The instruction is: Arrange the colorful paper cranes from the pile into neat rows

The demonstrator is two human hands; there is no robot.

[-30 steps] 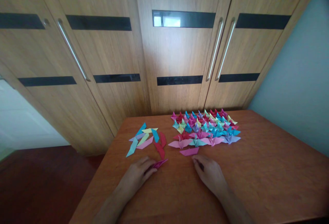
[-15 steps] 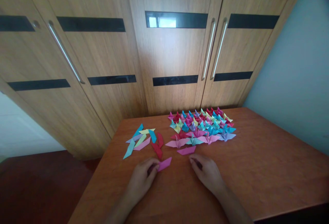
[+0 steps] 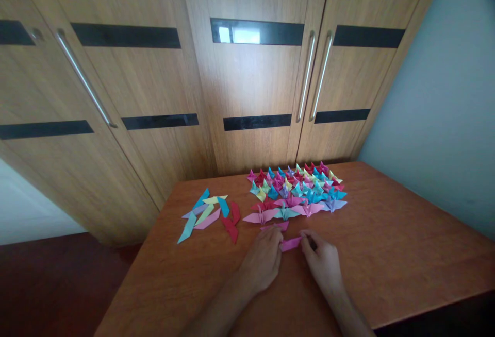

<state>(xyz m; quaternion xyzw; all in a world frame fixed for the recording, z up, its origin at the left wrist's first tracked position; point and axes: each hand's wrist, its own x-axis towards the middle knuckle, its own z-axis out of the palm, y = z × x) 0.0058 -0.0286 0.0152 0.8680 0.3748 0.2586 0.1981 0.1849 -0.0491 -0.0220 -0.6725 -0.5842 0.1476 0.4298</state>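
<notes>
A folded magenta paper strip (image 3: 290,245) with slanted ends is stretched between my two hands, just above or on the table. My left hand (image 3: 263,257) pinches its left end, with the knuckles facing up. At the other end, the fingertips of my right hand (image 3: 320,257) are closed on the strip. Another magenta folded paper piece (image 3: 281,226) lies right behind my left hand, which covers part of it. Beyond it stand rows of colourful origami cranes (image 3: 299,187), with a pink crane (image 3: 262,216) at the front left.
Several folded paper strips in blue, yellow, lilac, pink and red (image 3: 209,218) lie loosely on the left of the wooden table (image 3: 386,254). A wooden wardrobe (image 3: 247,84) with metal handles rises behind the table. A pale blue wall (image 3: 436,120) stands on the right.
My left hand has carried the magenta strip rightward to my right hand, whose fingertips now meet its free end. The view has swung slightly to the right.
</notes>
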